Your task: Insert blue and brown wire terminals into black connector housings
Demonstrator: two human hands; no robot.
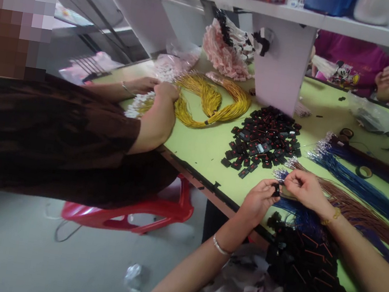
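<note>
My left hand pinches a small black connector housing at the table's near edge. Right beside it, my right hand is closed in a pinch on a thin wire that meets the connector. A pile of black connector housings lies just beyond my hands. Bundles of brown wires and blue wires stretch to the right under my right forearm. Finished black connectors with wires hang over the table edge near my lap.
A co-worker in a dark sleeve sits at left, hands on a yellow wire bundle. Another person in magenta sits across the green table. A red stool, pink parts and a white shelf post stand nearby.
</note>
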